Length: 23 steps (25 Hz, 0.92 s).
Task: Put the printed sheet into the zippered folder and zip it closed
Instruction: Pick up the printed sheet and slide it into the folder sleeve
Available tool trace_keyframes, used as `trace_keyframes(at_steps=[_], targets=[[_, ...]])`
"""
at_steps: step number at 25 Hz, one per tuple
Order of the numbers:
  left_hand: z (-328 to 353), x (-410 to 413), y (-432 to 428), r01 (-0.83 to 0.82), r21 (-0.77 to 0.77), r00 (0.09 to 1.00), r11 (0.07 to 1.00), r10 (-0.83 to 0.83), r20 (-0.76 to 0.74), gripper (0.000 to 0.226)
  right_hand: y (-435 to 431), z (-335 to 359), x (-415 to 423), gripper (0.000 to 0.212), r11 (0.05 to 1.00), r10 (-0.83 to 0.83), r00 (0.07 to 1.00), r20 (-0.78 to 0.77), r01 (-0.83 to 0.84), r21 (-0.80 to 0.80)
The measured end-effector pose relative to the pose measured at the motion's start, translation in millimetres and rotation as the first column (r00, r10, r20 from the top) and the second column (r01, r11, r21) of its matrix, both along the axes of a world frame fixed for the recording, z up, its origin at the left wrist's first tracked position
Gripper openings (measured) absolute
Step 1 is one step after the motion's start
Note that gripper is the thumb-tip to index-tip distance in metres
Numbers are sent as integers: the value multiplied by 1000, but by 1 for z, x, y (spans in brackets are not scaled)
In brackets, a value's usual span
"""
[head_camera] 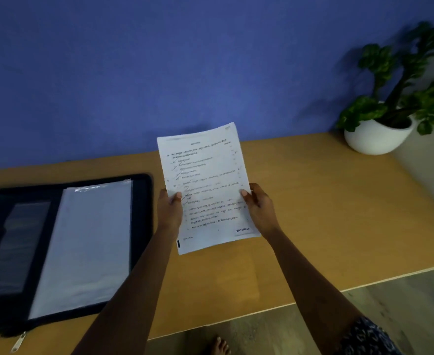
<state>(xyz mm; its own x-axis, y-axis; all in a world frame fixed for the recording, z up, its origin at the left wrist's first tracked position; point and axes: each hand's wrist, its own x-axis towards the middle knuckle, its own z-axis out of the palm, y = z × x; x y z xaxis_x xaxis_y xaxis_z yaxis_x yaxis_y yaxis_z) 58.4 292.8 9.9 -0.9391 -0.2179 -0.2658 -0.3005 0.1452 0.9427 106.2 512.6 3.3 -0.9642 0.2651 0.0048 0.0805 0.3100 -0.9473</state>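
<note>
Right now: a person holds the printed sheet (205,185) up w/ both hands, in front of the table (313,213) and the wall (159,73).
Sheet look: white, full of small print, pen ticks by some lines, the word "ENTERED" near the bottom rt corner. It leans a bit, top edge tipped to the rt.
L grip: left hand (169,208) holds the sheet's left edge, about halfway down. Thumb (176,197) is on the front, other fingers are behind the paper, can't see them.
R grip: right hand (259,208) holds the rt edge the same way, thumb on the front, the rest hidden behind.
Folder: zippered folder (144,226) lies open and flat on the left part of the table, near the left hand but not touching the sheet. It is dark w/ a thick rim.
Inside it: a clear plastic sleeve (87,247) w/ white paper fills the rt half. The left half has a dark pocket, too blurry to tell more.
Zip: undone. The zip pull (18,342) sticks out at the folder's near left edge.
Plant: green plant (402,85) in a white pot (377,137), on the far rt corner of the table, next to the wall.
Wall colour: blue.
Floor: grey floor (402,303) past the table's near edge, w/ a bare foot (218,347) on it.
Cloth: dark dotted cloth (367,336) by the rt arm, bottom rt.
</note>
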Motion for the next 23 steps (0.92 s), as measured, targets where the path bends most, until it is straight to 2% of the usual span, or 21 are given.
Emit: trace_keyframes(at_steps=[2,4,6,7,10,12,13,15,17,19,21,23], targets=[[-3,0,1,-79,33,993,996,76,88,25,6,6,-1,19,998,3,998,62,1,-61],[-6,1,0,-144,92,976,985,126,180,26,12,10,6,18,960,7,989,150,35,-278],[-7,2,-3,-224,193,944,955,164,287,25,11,11,19,17,844,24,977,213,95,-528],[-7,3,-4,-264,232,928,936,182,324,24,4,10,26,17,788,31,973,231,118,-604],[0,12,5,-319,284,905,904,202,375,12,-35,5,36,24,659,29,974,224,150,-737],[4,24,13,-353,368,899,860,202,389,15,-63,4,36,26,599,-41,978,205,188,-778],[5,29,17,-373,422,896,826,202,397,18,-75,5,35,26,599,-97,973,212,227,-768],[4,36,24,-399,491,888,774,193,417,25,-87,7,33,22,664,-208,940,272,340,-666],[5,38,23,-421,474,865,773,186,466,27,-88,9,33,20,728,-245,932,268,359,-585],[3,35,11,-428,467,845,774,161,509,17,-78,11,36,23,759,-218,950,226,310,-573],[1,29,-12,-427,474,843,770,149,518,20,-62,13,40,26,776,-156,968,194,242,-582],[-1,18,-36,-406,416,859,814,185,477,17,-41,15,44,26,788,-68,985,160,152,-597]])
